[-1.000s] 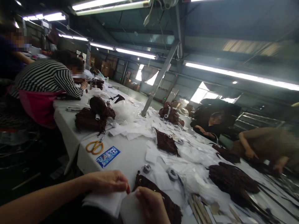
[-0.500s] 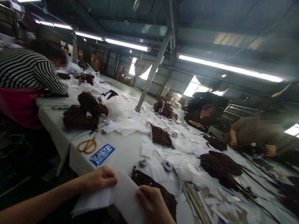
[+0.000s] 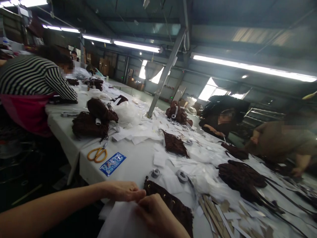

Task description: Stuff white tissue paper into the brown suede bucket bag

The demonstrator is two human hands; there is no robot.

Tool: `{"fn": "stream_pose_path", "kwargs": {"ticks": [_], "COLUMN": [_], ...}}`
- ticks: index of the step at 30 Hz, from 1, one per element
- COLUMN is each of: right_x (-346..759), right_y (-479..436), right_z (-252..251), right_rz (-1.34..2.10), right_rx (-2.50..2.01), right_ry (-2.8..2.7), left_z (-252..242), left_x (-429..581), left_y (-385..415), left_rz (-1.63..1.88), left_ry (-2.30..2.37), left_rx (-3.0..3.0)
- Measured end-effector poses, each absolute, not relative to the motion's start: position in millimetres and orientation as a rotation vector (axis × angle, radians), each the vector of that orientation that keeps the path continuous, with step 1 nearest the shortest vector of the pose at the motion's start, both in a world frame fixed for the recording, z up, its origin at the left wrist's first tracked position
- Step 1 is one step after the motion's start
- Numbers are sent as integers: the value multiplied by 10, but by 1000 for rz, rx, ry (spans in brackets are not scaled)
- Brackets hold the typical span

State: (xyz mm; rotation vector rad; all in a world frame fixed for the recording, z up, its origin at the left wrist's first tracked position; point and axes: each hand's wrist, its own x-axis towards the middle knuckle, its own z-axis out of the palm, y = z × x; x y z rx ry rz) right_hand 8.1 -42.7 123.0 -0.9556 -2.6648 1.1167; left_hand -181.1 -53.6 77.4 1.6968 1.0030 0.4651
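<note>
At the bottom centre, my left hand (image 3: 123, 191) is closed on the top edge of a thin white sheet (image 3: 119, 219). My right hand (image 3: 157, 211) touches it, its fingers closed on the same sheet, which hangs below both hands. Just beyond and to the right lies a dark brown fringed bag (image 3: 170, 200) with metal eyelets, partly hidden by my right hand. Scissors with orange handles (image 3: 97, 154) and a blue printed packet (image 3: 112, 163) lie on the table beyond my left hand.
Grey rolls (image 3: 182, 176), white sheets and cardboard strips (image 3: 215, 215) lie on the white table (image 3: 133, 158). More brown bags (image 3: 240, 178) are farther out. A person in stripes (image 3: 29, 76) leans in at left; two people work at right. A metal post (image 3: 165, 72) stands mid-table.
My hands have come together, my left moving right and my right moving slightly left. The sheet that was spread between them now hangs beneath. The view has shifted slightly left.
</note>
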Motion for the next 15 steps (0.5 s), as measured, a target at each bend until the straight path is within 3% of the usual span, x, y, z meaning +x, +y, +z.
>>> {"fn": "stream_pose_path", "kwargs": {"ticks": [6,15], "right_x": [112,293], "right_y": [-406,-622], "right_z": [1200,857], "right_rz": [1070,1106], "right_rx": [-1040,-983], "right_ry": [-2686,-2646], "left_z": [833,534], "left_x": [-1969,-1765], "left_y": [-523,-763], "left_rz": [160,269], "left_ry": [906,795], "left_rx": [1607,1495]}}
